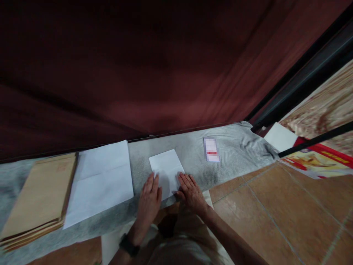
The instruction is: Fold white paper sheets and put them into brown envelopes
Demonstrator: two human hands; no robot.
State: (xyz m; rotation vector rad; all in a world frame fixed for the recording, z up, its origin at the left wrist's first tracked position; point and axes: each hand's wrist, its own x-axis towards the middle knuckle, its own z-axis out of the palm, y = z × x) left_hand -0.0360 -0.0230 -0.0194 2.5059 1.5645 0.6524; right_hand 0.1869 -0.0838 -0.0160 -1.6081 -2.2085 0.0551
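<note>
A small folded sheet of white paper [167, 165] lies on the grey cloth in front of me, a crease running across it. My left hand [150, 195] rests flat along its left edge, fingers stretched out. On the right edge lies my right hand [190, 189], its fingers extended and the thumb pointing inward over the paper. Neither hand grips anything. To the left is a larger white sheet [103, 180] with a fold line across its middle. Beyond that sits a stack of brown envelopes [44, 191].
A small pixelated card or phone-like item [211, 149] lies right of the paper on the grey cloth [237, 151]. A dark red curtain [154, 81] hangs behind. Black bars [306, 70] and a colourful printed sheet [317, 160] are at right, above the tiled floor [261, 213].
</note>
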